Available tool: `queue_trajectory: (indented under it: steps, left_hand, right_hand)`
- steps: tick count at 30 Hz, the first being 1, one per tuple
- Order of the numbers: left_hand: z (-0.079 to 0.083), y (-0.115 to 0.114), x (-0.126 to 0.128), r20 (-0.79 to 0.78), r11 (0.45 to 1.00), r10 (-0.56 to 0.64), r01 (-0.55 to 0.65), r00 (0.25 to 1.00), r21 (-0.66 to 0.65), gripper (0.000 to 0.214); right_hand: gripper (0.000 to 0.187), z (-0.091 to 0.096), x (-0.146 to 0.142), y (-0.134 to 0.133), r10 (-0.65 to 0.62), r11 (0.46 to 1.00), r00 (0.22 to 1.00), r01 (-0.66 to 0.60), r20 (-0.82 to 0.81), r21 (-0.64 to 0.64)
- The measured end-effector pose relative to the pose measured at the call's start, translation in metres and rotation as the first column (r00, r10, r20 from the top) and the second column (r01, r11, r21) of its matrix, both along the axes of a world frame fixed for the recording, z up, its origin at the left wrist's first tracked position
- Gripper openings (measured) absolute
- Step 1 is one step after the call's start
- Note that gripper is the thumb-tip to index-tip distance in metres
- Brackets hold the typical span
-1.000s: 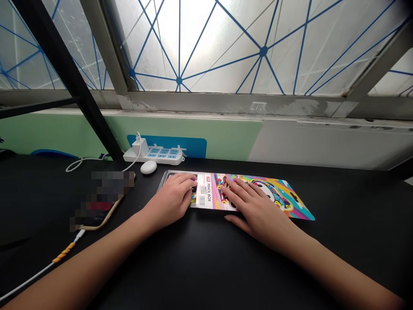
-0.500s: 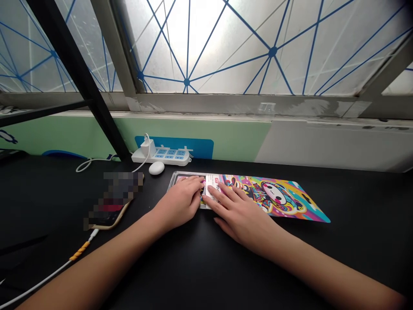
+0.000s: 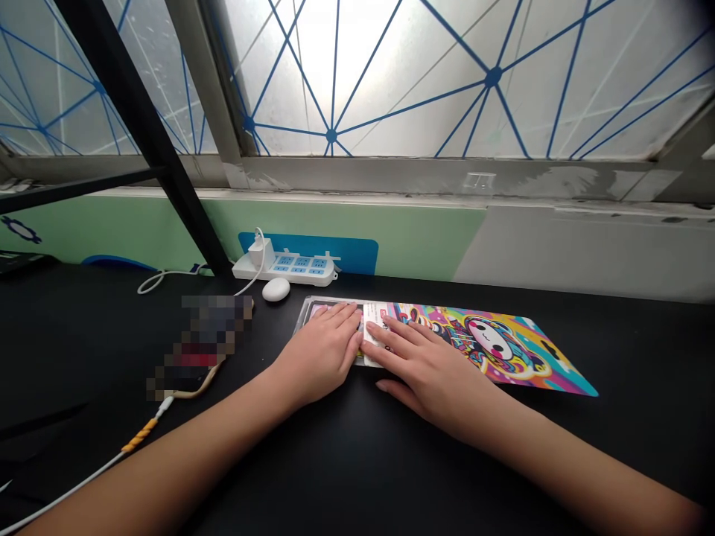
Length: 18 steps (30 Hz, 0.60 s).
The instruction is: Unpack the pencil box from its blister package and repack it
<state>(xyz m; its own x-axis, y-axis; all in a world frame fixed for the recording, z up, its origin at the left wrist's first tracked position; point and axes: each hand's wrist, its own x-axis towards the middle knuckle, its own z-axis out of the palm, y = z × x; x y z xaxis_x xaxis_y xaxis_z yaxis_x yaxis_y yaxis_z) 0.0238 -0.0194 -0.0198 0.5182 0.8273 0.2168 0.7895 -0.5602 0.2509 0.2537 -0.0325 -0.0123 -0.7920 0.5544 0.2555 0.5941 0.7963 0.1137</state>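
Think of a big clock with the person sitting in its middle and the window side at twelve. The bright card point(image 3: 503, 346) lies flat on the black table, from about twelve to one o'clock, and a clear case point(image 3: 304, 316) peeks out at its left end. The left hand point(image 3: 322, 356) lies flat there, fingers close together. The right hand point(image 3: 430, 372) is flat too, fingers a bit apart, on the card and its white label point(image 3: 375, 313). I can't see either hand pinching anything. I'd say the job is in the middle: both hands are in place, the card and case are together, and no loose piece lies beside them. I can't tell how much is left. The label has a small red mark, but fingers hide most of its words, so I can't read them. At ten to eleven o'clock, the phone point(image 3: 201, 365) is all blurry squares, so nothing reads there either.
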Motion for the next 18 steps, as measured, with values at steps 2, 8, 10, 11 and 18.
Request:
queue_trajectory:
  steps: [2,8,10,11,18]
  left_hand:
    - [-0.001,0.000,0.000,0.002,1.000,0.005,-0.005,1.000,0.001,0.052]
    - [-0.001,0.000,0.000,0.009,1.000,0.006,-0.006,1.000,0.014,0.051]
    - [-0.001,0.000,0.000,0.005,1.000,0.010,-0.010,1.000,0.012,0.051]
    - [-0.001,0.000,0.000,0.001,1.000,0.014,-0.014,1.000,0.011,0.051]
    - [0.002,0.002,0.000,-0.021,1.000,0.005,-0.004,1.000,0.016,0.052]
  right_hand:
    - [0.048,-0.001,0.002,0.001,0.009,1.000,1.000,-0.009,0.004,0.014]
    - [0.048,-0.006,0.015,0.001,0.020,0.999,1.000,-0.020,-0.013,0.030]
    - [0.047,-0.008,0.021,0.000,0.018,1.000,0.999,-0.018,-0.031,0.025]
    - [0.046,-0.008,0.025,0.000,0.015,1.000,0.999,-0.014,-0.038,0.024]
    - [0.039,-0.014,0.078,-0.003,0.016,0.996,0.984,0.000,-0.178,0.094]
